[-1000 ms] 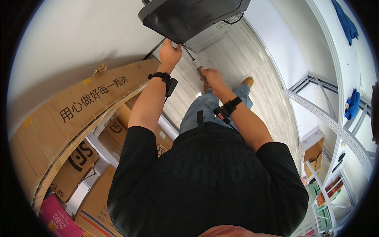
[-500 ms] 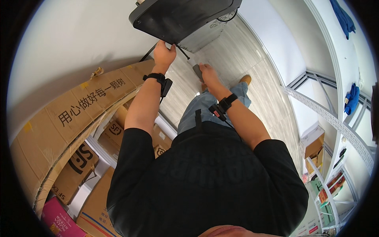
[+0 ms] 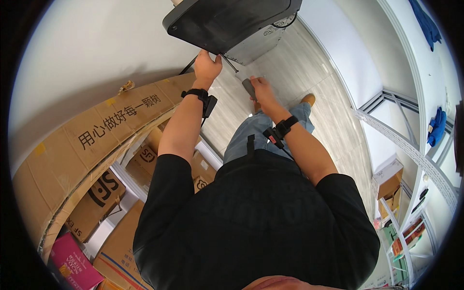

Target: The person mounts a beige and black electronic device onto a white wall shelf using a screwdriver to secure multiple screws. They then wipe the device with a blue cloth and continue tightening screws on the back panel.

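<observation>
A black, flat-sided machine part (image 3: 232,24) with rounded corners juts in at the top. My left hand (image 3: 208,66) is closed at its lower edge, fingertips hidden behind it and the thumb beside a thin dark rod (image 3: 230,64). That rod slants down and right from the edge, ending in a small tip. Just below the tip, my right hand (image 3: 263,91) is wrapped round a grey handle (image 3: 249,89). A paler end of the handle points up toward the rod; whether they touch, I cannot tell. Black straps with small devices sit on both wrists.
A long cardboard panel (image 3: 111,121) curves along the left, above several cardboard boxes (image 3: 99,200) and a pink box (image 3: 75,263). White metal shelving (image 3: 411,150) lines the right, with blue cloth (image 3: 436,126) on it. My shoes stand on a pale wood-look floor (image 3: 333,125).
The whole view has shifted slightly, so everything sits a little farther right. Both hands keep about the same places and grips beside the black machine part.
</observation>
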### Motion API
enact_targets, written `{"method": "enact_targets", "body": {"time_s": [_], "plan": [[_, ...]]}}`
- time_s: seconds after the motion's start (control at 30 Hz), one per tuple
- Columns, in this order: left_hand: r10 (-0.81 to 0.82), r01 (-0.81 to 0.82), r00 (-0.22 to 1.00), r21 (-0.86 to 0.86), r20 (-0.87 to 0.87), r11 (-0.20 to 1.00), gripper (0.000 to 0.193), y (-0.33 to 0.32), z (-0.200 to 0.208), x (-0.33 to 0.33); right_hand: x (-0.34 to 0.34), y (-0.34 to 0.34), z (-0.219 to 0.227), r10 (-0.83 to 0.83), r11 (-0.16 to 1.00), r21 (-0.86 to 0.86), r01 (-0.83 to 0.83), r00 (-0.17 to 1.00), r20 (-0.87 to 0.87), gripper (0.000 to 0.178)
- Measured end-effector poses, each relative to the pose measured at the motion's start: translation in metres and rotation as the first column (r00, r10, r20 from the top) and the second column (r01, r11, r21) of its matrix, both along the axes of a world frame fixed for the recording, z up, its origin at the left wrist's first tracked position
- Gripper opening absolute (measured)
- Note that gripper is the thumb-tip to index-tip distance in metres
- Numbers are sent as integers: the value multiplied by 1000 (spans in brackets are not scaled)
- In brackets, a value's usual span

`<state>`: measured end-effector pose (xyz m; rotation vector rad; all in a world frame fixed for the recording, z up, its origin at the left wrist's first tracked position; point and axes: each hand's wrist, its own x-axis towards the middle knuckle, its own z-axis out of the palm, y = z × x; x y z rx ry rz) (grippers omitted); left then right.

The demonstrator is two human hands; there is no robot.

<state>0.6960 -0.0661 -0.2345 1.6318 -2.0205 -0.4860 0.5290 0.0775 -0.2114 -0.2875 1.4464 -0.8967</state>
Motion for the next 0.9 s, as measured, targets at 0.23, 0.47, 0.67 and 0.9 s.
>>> {"method": "enact_targets", "body": {"time_s": [0.23, 0.47, 0.67, 0.9], "plan": [[-10, 10, 1000, -58, -6, 998, 32, 2, 7, -5, -9, 1, 8, 32, 996, -82, -35, 999, -31, 35], [-17, 15, 1000, -106, -24, 994, 35, 2, 4, -6, -18, 10, 9, 39, 998, -51, -41, 998, -40, 35], [13, -17, 996, -43, -84, 999, 41, 2, 0, -11, -31, 25, 4, 60, 995, -75, -62, 998, -28, 35], [7, -13, 971, -20, -239, 1000, 47, 2, -14, -9, -79, 60, 20, 18, 999, -49, -20, 999, -41, 32]]}}
